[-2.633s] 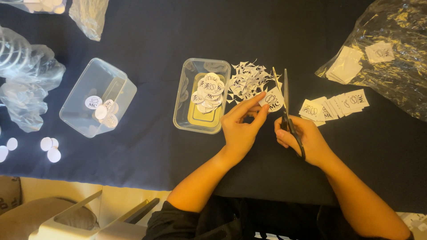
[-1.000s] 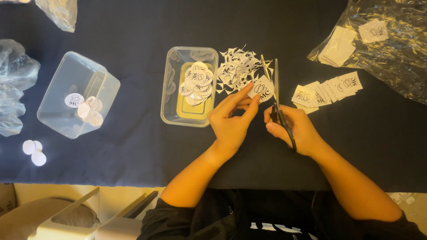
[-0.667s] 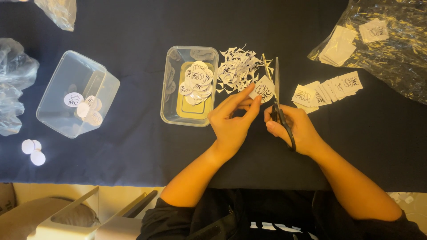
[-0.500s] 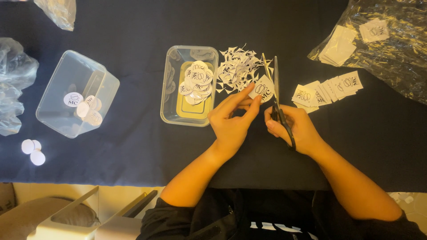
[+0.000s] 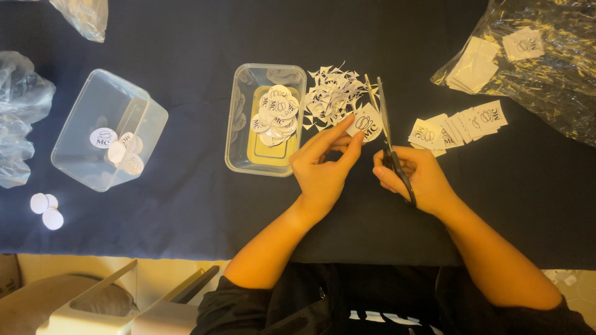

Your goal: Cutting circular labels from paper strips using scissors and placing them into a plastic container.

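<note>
My left hand (image 5: pixel 326 167) pinches a small white printed paper piece (image 5: pixel 366 123) by its lower edge. My right hand (image 5: pixel 419 180) grips black scissors (image 5: pixel 388 139), whose blades point away from me and straddle the paper's right side. Just beyond the paper lies a heap of white paper scraps (image 5: pixel 332 96). To the left of my left hand stands a clear plastic tub (image 5: pixel 242 124) holding several round printed cut-outs (image 5: pixel 276 115) on a yellow bottom.
A row of square printed cards (image 5: pixel 459 124) lies right of the scissors. A crinkled plastic bag (image 5: pixel 546 62) with more cards fills the top right. At left a second clear tub (image 5: pixel 105 139) holds round discs; loose white discs (image 5: pixel 45 209) lie nearby on the dark cloth (image 5: pixel 186 211).
The view drifted right at first, then held. Both hands have stayed together on the paper and scissors, and the paper piece has turned slightly between my fingers.
</note>
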